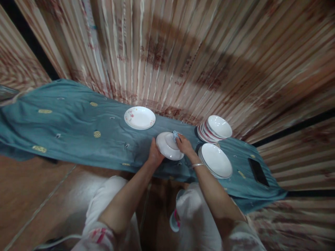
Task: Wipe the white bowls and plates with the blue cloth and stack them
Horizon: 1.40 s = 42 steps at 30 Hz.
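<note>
From the head camera, looking down, a person's two bare forearms reach forward from the bottom of the frame over a long teal cloth (78,130) dotted with small gold embroidered ovals. Between the hands, a round white plate (169,148) sits tilted just above the cloth, its underside up. Being round, it has no long axis; its raised foot ring faces up and away from the person. The left hand (155,155) grips the plate's near left edge, with its fingers (154,145) curled around the rim. The right hand (185,145) presses a small pale blue pad (175,136), cloth or sponge, against the underside, its fingers (179,138) clenched on the pad. A thin bangle (197,165) circles the right wrist.

To the left lies a single white plate with a red floral pattern (139,118). To the right are a stack of red-banded plates topped by a white bowl (215,128) and a stack of white plates (216,161). Near the cloth's right end rests a dark rectangular slab (258,172). A striped curtain (170,45) rises behind.
</note>
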### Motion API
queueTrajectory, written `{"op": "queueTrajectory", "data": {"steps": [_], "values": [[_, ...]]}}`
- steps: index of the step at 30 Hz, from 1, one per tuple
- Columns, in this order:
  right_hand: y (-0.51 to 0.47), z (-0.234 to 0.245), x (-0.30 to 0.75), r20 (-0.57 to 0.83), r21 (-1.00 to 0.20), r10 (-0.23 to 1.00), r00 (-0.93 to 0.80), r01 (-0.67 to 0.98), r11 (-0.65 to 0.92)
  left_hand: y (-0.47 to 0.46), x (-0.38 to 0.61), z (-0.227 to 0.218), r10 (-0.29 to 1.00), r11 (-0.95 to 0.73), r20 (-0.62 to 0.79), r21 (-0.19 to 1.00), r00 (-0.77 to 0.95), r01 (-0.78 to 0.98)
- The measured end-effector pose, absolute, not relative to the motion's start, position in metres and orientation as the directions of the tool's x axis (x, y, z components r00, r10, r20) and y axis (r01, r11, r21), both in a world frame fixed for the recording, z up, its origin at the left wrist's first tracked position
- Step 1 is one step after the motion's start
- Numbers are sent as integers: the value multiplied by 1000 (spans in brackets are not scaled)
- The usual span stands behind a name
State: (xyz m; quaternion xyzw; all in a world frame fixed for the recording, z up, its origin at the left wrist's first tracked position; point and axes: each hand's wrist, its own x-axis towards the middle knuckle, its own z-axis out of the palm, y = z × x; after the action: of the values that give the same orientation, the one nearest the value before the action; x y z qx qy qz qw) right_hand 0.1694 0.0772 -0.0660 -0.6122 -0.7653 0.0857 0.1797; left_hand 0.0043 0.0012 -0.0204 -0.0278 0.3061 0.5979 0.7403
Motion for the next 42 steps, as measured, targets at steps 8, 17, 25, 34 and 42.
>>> {"op": "queueTrajectory", "data": {"steps": [8, 17, 25, 34, 42], "values": [[29, -80, 192, 292, -392, 951, -102, 894, 216, 0, 3, -26, 871, 317, -475, 340, 130, -886], [-53, -86, 168, 361, -313, 925, -116, 920, 237, 2, 5, -31, 896, 293, -431, 393, 106, -872], [-79, -69, 138, 406, -200, 847, -342, 872, 448, 1, 8, -33, 913, 271, -393, 380, 111, -884], [-42, -68, 146, 446, -176, 855, -264, 911, 373, -3, 11, -23, 915, 272, -386, 381, 116, -884], [-14, -49, 170, 547, -217, 824, -148, 925, 311, -6, 11, -21, 924, 309, -366, 555, 107, -772]]}}
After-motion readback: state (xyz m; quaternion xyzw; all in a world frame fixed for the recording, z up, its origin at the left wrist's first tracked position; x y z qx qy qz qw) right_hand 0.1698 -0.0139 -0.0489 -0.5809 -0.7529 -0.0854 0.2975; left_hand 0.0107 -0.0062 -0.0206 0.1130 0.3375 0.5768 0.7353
